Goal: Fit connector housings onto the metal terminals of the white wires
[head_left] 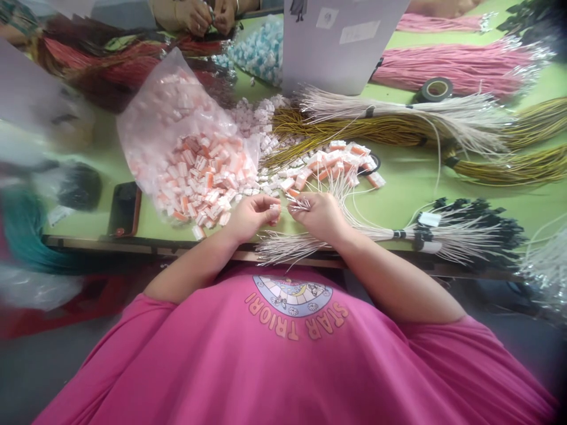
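My left hand (252,215) is closed near the table's front edge, pinching a small white connector (275,210) between its fingertips. My right hand (321,215) is closed round a bunch of thin white wires (299,204), whose metal-tipped ends point toward the connector. The two hands nearly touch. More white wires (287,245) fan out under my wrists and over the table edge. A clear bag of white and orange connectors (195,159) lies just left of my left hand, with loose ones spilled (330,162) beyond my right hand.
Yellow wire bundles (354,127), white wire bundles (398,106), pink bundles (447,65) and a tape roll (436,88) lie across the green table (407,183). A black phone (124,209) lies at the left. Another person's hands (208,15) work at the far side. A white box (332,41) stands behind.
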A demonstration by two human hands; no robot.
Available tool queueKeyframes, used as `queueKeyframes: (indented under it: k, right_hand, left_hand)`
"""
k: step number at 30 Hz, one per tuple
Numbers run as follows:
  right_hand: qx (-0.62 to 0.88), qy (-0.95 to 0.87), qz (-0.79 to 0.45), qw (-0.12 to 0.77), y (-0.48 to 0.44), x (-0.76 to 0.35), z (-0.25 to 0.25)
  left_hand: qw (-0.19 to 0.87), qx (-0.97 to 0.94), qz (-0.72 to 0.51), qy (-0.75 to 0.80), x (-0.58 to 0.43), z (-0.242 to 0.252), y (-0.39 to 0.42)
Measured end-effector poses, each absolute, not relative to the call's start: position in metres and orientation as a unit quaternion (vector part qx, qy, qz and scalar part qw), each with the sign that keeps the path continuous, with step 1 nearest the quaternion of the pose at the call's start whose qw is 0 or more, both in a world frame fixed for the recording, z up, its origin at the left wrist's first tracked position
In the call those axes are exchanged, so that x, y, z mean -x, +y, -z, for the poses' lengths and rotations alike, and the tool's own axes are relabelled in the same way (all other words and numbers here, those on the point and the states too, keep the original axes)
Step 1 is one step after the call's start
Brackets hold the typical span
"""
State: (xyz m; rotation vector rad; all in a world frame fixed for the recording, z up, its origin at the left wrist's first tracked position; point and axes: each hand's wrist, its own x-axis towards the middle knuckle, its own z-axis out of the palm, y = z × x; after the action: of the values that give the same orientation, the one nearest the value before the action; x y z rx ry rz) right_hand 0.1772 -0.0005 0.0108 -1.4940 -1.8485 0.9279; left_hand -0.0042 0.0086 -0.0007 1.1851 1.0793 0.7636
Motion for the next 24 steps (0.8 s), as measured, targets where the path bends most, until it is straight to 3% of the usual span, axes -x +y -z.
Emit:
queueKeyframes:
  k: [6,10,12,15,19,24]
  right_hand:
    - [0.566,-0.687,-0.358,0.281,-0.001,-0.175,-0.004]
    - [0.549,-0.675,-0.390,0.302,0.003,-0.179,-0.002]
    - [0.546,-0.675,-0.378,0.322,0.007,-0.183,-0.004]
    - [0.541,-0.677,-0.319,0.385,0.011,-0.191,-0.007]
    - [0.554,-0.627,-0.347,0.424,0.012,-0.198,-0.015]
    - [0.554,-0.595,-0.445,0.376,0.009,-0.198,-0.022]
  left_hand:
    - [0.647,-0.530,-0.321,0.445,-0.002,0.002,0.010]
    - [0.597,-0.586,-0.295,0.461,0.000,0.004,0.012]
    - [0.510,-0.659,-0.271,0.482,0.007,0.000,0.013]
    - [0.286,-0.769,-0.251,0.514,0.031,-0.013,0.014]
    - [0.018,-0.756,-0.179,0.629,0.080,-0.032,0.021]
    - [0.000,-0.740,-0.074,0.669,0.110,-0.030,0.029]
